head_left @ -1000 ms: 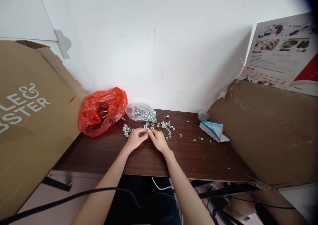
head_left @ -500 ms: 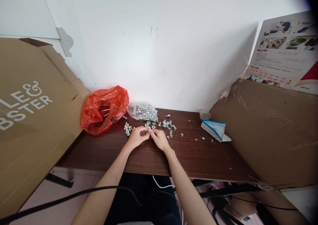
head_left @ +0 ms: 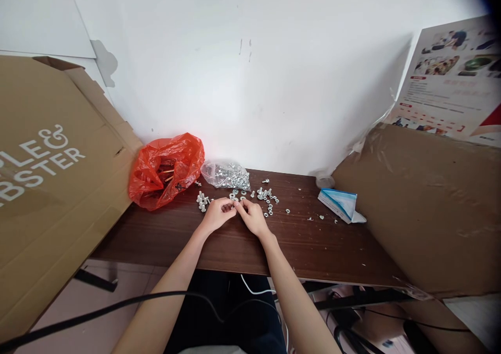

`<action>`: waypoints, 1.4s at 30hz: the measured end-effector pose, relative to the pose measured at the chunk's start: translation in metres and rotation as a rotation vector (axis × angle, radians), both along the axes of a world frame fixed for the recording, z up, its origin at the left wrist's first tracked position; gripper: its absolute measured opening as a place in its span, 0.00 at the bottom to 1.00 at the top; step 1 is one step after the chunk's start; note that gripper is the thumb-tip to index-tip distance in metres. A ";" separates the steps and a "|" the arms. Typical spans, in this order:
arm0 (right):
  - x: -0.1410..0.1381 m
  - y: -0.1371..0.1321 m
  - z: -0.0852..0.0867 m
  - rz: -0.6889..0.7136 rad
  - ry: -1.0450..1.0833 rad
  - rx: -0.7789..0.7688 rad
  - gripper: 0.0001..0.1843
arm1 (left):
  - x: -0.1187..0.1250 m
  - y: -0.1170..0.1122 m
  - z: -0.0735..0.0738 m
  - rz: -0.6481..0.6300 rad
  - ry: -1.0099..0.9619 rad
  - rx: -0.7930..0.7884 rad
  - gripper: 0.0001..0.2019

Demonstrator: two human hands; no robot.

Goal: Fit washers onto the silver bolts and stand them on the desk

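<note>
My left hand [head_left: 217,214] and my right hand [head_left: 252,217] meet fingertip to fingertip above the near middle of the table. Both are closed in a pinch; whatever small piece sits between the fingers is mostly hidden. Just beyond the fingertips lie several flat washers [head_left: 232,195]. To the left of my left hand is a cluster of bolts [head_left: 202,202], some upright. Past my right hand lie more bolts [head_left: 264,193], with several loose nuts [head_left: 270,208] beside them.
A red plastic bag [head_left: 166,171] holding copper-coloured pieces stands at the back left. Beside it lies a clear bag of hardware [head_left: 227,175]. A blue-and-white packet [head_left: 338,204] rests at the right. Cardboard [head_left: 50,161] borders the left, and another cardboard panel [head_left: 430,203] the right.
The whole view has shifted slightly. My hands stay pinched together in nearly the same place, and the things on the table look unmoved.
</note>
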State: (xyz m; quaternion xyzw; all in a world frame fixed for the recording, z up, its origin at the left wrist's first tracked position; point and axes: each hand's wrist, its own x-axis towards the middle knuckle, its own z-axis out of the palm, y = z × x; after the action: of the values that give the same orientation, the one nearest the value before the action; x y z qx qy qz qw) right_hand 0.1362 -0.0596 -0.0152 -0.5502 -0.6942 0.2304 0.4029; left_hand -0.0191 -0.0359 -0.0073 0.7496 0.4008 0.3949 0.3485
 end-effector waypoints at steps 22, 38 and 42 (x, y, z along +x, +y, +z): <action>0.002 0.000 -0.001 0.063 0.020 0.005 0.27 | 0.000 0.000 0.001 -0.037 -0.007 -0.030 0.09; 0.003 0.000 -0.001 0.055 0.028 -0.002 0.28 | 0.001 0.000 -0.001 -0.048 0.003 -0.034 0.07; 0.002 0.000 -0.001 0.051 0.026 -0.002 0.28 | 0.001 -0.001 0.001 -0.052 0.005 -0.046 0.08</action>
State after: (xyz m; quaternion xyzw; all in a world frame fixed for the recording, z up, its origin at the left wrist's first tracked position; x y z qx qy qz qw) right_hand 0.1386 -0.0591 -0.0164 -0.5296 -0.7024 0.2486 0.4054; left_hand -0.0180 -0.0368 -0.0064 0.7526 0.3911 0.3745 0.3748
